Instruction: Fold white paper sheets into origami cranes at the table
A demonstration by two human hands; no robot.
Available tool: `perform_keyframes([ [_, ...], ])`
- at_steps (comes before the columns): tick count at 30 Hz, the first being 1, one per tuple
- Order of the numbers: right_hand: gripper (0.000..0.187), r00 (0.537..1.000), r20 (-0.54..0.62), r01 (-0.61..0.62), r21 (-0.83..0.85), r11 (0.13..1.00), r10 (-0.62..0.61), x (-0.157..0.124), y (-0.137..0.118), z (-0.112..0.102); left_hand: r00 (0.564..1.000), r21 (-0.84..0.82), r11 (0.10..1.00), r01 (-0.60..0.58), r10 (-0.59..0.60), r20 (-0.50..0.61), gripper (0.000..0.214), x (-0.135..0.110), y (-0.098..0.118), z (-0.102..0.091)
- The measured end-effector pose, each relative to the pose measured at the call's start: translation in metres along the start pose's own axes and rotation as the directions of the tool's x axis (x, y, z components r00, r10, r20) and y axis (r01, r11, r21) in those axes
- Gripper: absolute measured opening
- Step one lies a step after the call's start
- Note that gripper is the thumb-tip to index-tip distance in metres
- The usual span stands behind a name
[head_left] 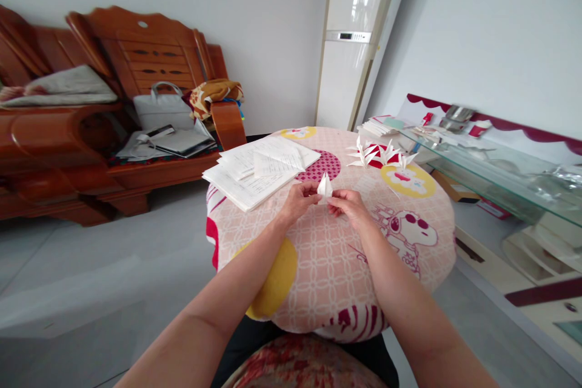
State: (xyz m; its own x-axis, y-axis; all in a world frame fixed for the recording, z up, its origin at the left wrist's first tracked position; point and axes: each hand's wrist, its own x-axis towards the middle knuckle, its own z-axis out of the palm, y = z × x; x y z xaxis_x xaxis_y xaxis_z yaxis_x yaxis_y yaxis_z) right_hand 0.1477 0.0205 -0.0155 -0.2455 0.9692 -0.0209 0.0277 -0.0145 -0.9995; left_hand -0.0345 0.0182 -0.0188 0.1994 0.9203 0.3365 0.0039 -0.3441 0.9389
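Note:
Between my two hands, just above the middle of the round table, is a small white folded paper with its narrow tips pointing up. My left hand pinches its left side, thumb and fingers closed on the edge. On the other side my right hand grips the lower right edge, with the fingers curled. Several finished white paper cranes stand in a group at the table's far right. To the left of my hands lies a stack of written paper sheets, with loose smaller pieces on top.
A pink patterned cloth covers the round table. A glass-topped cabinet holding small items runs along the right. At the left stands a wooden sofa bearing a grey bag and papers. A tall air conditioner fills the corner.

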Motion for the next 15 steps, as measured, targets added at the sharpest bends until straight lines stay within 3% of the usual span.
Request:
perform_keyframes([
  [5, 0.031, 0.998, 0.042, -0.058, 0.122, 0.991, 0.053, -0.0003, 0.0006, -0.0019, 1.0, -0.038, 0.999, -0.004, 0.004, 0.0, 0.018, -0.0004, 0.0035, -0.0006],
  [10, 0.032, 0.991, 0.112, -0.084, 0.135, 0.987, 0.069, -0.0025, -0.0017, -0.002, 1.0, -0.097, 0.995, 0.016, -0.015, 0.009, 0.016, -0.0012, 0.0067, -0.0015],
  [15, 0.029, 0.995, 0.097, -0.015, 0.092, 0.996, 0.006, -0.0034, -0.0021, 0.004, 0.999, -0.07, 0.997, 0.019, -0.022, -0.041, 0.024, -0.0012, 0.0047, 0.0002],
])
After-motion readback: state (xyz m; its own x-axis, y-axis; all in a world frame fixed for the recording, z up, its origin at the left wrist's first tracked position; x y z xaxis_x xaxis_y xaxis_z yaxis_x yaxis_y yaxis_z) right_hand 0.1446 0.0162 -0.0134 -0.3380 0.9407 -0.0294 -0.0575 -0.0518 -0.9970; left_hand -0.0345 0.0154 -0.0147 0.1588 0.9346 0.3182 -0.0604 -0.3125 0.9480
